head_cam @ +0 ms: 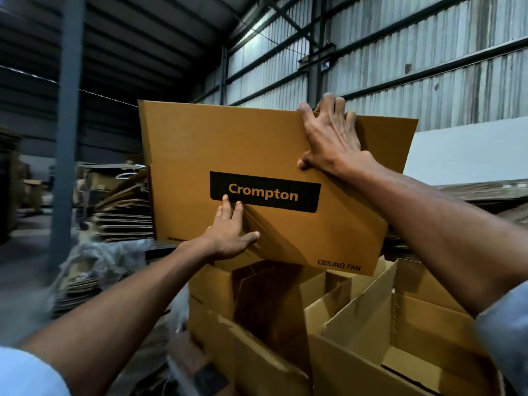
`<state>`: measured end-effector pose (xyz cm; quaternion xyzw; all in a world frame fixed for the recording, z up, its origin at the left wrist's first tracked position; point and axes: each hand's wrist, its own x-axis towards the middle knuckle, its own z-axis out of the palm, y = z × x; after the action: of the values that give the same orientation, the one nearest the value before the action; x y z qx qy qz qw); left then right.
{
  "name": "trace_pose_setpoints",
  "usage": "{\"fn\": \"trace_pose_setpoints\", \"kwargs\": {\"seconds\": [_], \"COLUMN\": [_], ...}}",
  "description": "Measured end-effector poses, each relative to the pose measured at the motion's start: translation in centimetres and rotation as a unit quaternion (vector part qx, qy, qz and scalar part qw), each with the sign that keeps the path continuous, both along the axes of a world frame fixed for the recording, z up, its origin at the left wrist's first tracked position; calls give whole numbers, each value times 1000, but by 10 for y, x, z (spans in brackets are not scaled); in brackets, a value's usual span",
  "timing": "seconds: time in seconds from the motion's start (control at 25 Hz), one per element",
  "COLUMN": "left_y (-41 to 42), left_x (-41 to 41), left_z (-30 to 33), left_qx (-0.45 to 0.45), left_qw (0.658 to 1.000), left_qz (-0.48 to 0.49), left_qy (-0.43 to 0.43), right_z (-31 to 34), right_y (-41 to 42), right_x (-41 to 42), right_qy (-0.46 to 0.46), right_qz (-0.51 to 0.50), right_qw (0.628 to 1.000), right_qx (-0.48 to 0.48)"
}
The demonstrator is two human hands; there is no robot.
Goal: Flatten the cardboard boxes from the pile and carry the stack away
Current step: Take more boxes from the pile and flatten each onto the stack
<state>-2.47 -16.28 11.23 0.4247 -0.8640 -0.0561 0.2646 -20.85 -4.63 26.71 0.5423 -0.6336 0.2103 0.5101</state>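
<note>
Brown corrugated cardboard is filling the middle of my view: the Crompton box [265,178], printed "CEILING FAN" at its lower corner, is standing raised and tilted above the pile, with its broad printed face turned toward me. It is looking nearly collapsed already, more a thick panel than an open carton, though I cannot tell how flat the far side is.

My right hand [331,135] is gripping the top edge, with the fingers hooked over it and out of sight behind the board and the thumb splayed low across the front face. My left hand [231,232] is lying flat on the front below the black label, fingers straight and slightly spread, thumb out to the side, pressing and not gripping.

Just below, the open cartons [357,324] of the pile are sitting with their flaps up and dividers inside, and the raised box's lower edge is hanging close over them. Off to the left, a stack of flattened boards [125,212] is resting near a steel column [68,132].

I am judging the risks as follows. Only one hand is truly holding, so if the right fingers slide along that edge the box could pivot and drop into the open cartons. The left palm, pushing on a smooth face, could skid and crease the panel unevenly. The lower corner could also snag on an upright flap as I am lowering it.
</note>
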Motion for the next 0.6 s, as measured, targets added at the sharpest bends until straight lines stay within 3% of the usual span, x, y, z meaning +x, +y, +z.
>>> {"fn": "trace_pose_setpoints", "kwargs": {"seconds": [0.36,0.6], "left_y": [165,281], "left_x": [164,234], "left_z": [-7,-21], "left_qx": [-33,-28], "left_qw": [995,983], "left_qz": [93,168], "left_qy": [0,70], "right_z": [-2,-12], "right_y": [136,195], "right_x": [136,208], "right_qy": [2,2], "right_qz": [99,192], "right_qw": [995,981], "right_qx": [-19,-13]}}
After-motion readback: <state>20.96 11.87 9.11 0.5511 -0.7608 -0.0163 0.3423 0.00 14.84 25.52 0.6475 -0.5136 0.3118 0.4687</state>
